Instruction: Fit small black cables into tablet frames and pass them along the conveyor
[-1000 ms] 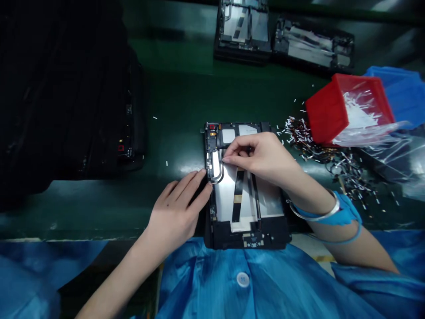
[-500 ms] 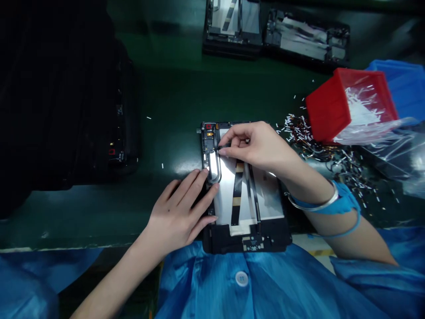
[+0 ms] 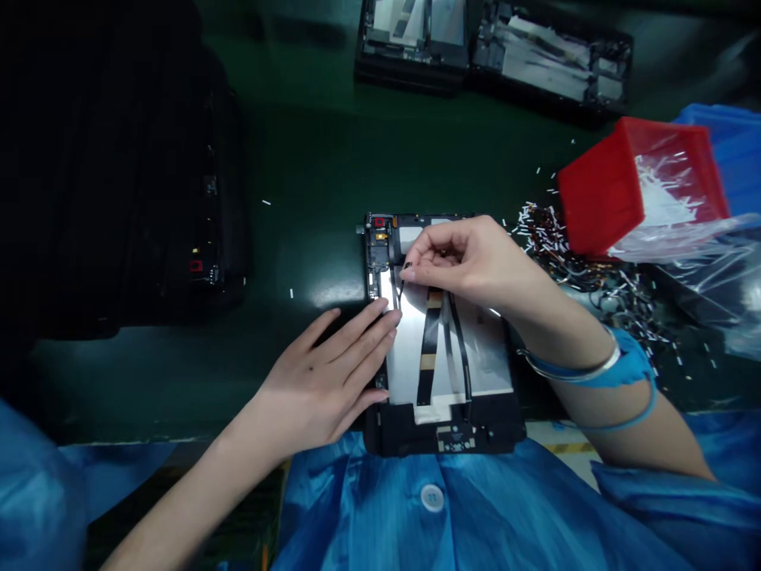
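Observation:
An opened tablet (image 3: 410, 365) lies at the table's front edge with its silver inside facing up. A black flat cable (image 3: 426, 373) with tan bands runs down its middle. With fingers stretched out, my left hand (image 3: 333, 373) rests over the tablet's left edge, the fingertips on the inner surface. My right hand (image 3: 464, 258) is above the upper part of the tablet, thumb and forefinger pinched on a thin black cable (image 3: 399, 295) that hangs down toward my left fingertips. The far end of that cable is partly hidden by the left hand.
Two more opened tablets (image 3: 410, 73) (image 3: 552, 67) lie at the back. On the right stand a red bin (image 3: 600, 190) holding white strips in plastic and a blue bin (image 3: 725, 135). Loose wires (image 3: 547, 238) are heaped beside them. Dark stacked devices (image 3: 119, 198) fill the left.
My right hand has lifted the thin cable's looped part away from the tablet's left side and shifted slightly right. My left fingertips have slid a little inward and up.

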{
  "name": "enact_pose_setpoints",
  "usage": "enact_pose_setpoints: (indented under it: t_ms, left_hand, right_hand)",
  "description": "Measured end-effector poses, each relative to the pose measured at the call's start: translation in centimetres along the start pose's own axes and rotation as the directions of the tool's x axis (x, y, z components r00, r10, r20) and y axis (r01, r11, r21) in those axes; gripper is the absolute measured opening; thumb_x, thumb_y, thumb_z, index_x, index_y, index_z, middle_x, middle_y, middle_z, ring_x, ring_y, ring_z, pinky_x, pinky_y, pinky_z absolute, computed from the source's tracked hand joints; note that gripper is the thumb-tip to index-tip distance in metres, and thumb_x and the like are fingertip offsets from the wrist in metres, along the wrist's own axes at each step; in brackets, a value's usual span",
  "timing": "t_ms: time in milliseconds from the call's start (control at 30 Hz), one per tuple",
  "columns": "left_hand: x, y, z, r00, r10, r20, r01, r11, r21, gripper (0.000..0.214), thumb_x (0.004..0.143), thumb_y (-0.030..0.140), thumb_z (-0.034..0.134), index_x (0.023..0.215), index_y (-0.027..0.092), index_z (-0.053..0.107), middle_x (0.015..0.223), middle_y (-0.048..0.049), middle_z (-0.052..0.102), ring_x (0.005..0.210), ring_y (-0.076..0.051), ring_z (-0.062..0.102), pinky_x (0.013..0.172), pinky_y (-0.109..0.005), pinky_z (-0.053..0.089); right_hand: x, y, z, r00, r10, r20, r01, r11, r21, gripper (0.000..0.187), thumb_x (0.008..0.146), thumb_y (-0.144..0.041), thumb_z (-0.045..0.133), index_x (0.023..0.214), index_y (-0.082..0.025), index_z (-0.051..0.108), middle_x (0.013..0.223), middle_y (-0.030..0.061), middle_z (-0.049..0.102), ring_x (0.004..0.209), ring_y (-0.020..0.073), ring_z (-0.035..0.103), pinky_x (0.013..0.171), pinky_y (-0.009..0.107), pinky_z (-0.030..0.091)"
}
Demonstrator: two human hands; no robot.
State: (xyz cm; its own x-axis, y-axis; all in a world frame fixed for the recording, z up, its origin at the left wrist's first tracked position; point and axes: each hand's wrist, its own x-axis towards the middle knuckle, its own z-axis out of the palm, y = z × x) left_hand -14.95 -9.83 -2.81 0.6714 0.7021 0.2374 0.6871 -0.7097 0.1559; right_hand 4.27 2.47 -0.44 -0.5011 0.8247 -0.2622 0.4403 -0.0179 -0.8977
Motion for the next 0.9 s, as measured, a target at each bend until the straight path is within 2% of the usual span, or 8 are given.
enact_pose_setpoints:
  t_ms: [133, 300, 500, 700, 900]
  left_hand:
    - [0.0, -0.2, -0.1, 1.0, 0.0, 0.015, 0.0, 1.0, 0.001, 0.045, 0.099, 0.032, 0.038, 0.133, 0.006, 0.051, 0.142, -0.0104, 0.047, 0.134, -0.027, 0.043, 0.1, -0.043, 0.043]
    - [-0.1, -0.2, 0.0, 1.0, 0.002, 0.024, -0.002, 1.0, 0.002, 0.045, 0.099, 0.032, 0.038, 0.133, 0.007, 0.051, 0.143, -0.011, 0.046, 0.134, -0.027, 0.043, 0.101, -0.042, 0.044]
    - [-0.1, -0.3, 0.0, 1.0, 0.008, 0.026, -0.008, 1.0, -0.005, 0.045, 0.098, 0.033, 0.04, 0.133, 0.007, 0.052, 0.144, -0.012, 0.045, 0.136, -0.028, 0.04, 0.102, -0.042, 0.043]
    - [0.0, -0.6, -0.2, 0.998, 0.034, 0.055, -0.03, 0.997, -0.064, 0.042, 0.097, 0.023, 0.039, 0.135, 0.006, 0.049, 0.145, -0.0113, 0.044, 0.137, -0.028, 0.039, 0.105, -0.045, 0.042]
    - [-0.1, -0.6, -0.3, 0.997, 0.021, 0.074, -0.016, 0.997, -0.069, 0.043, 0.096, 0.021, 0.038, 0.136, 0.007, 0.048, 0.145, -0.0116, 0.043, 0.138, -0.027, 0.038, 0.105, -0.044, 0.042]
  right_hand:
    - [-0.3, -0.1, -0.1, 1.0, 0.014, -0.009, -0.014, 0.999, 0.042, 0.022, 0.068, -0.03, 0.078, 0.061, -0.018, 0.062, 0.05, -0.0028, 0.055, 0.047, 0.0091, 0.052, 0.046, 0.024, 0.04]
    - [-0.5, -0.1, -0.1, 0.999, 0.034, 0.01, -0.035, 0.993, 0.111, 0.021, 0.068, -0.033, 0.077, 0.062, -0.02, 0.061, 0.052, -0.0036, 0.055, 0.048, 0.0095, 0.051, 0.046, 0.025, 0.041]
    - [-0.1, 0.3, 0.5, 0.996, -0.016, -0.087, 0.011, 0.998, -0.063, 0.012, 0.072, -0.016, 0.07, 0.064, -0.018, 0.061, 0.048, -0.006, 0.05, 0.044, 0.0066, 0.045, 0.046, 0.023, 0.034]
    - [-0.1, 0.3, 1.1, 0.986, -0.082, -0.146, 0.044, 0.967, -0.249, 0.01, 0.073, -0.014, 0.068, 0.066, -0.017, 0.061, 0.049, -0.006, 0.048, 0.049, 0.0076, 0.045, 0.055, 0.025, 0.036]
    - [-0.3, 0.3, 1.3, 0.984, -0.101, -0.149, 0.05, 0.949, -0.312, 0.008, 0.073, -0.014, 0.066, 0.068, -0.017, 0.062, 0.05, -0.0057, 0.047, 0.053, 0.009, 0.046, 0.059, 0.026, 0.036]
